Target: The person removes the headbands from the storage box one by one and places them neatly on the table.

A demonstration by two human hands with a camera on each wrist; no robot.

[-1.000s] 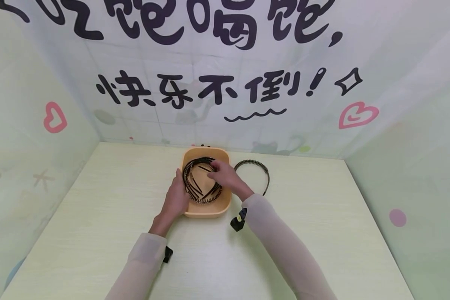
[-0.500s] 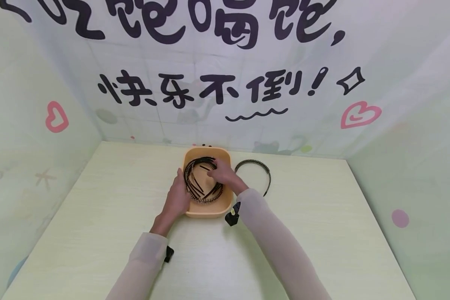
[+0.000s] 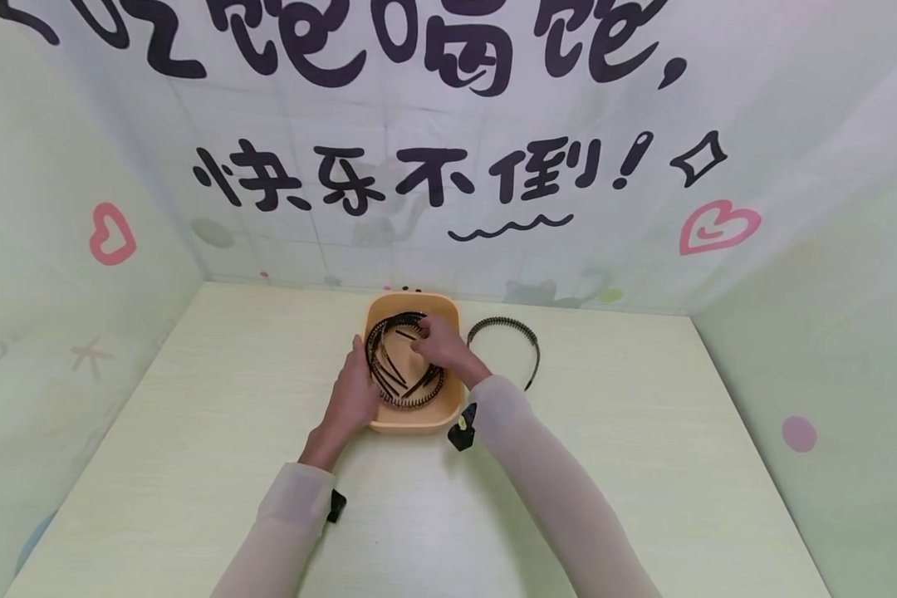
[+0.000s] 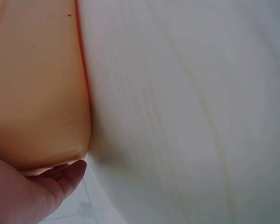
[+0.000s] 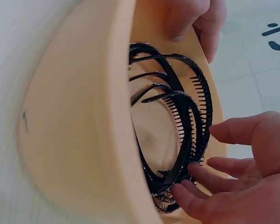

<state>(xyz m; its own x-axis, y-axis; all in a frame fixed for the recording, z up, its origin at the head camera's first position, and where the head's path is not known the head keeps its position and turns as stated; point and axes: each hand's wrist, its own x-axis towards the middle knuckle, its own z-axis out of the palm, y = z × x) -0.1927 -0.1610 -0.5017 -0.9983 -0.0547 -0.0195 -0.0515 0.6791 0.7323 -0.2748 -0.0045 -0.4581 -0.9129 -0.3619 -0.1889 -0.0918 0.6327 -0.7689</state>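
Note:
An orange plastic box stands near the back of the table, holding several dark toothed headbands in a loose ring. My left hand grips the box's left side wall; in the right wrist view, part of it reaches inside over the rim. From the right, my right hand reaches into the box. Its spread fingers touch the headbands' edge in the right wrist view, with thumb and fingers apart. Another toothed headband lies on the table just right of the box.
The pale table has a printed back wall close behind the box. Side walls flank it. A small black device sits at my right wrist, another at my left.
Over the last second my right wrist and forearm shift slightly left, the hand staying at the headbands. My left hand and the box keep their places.

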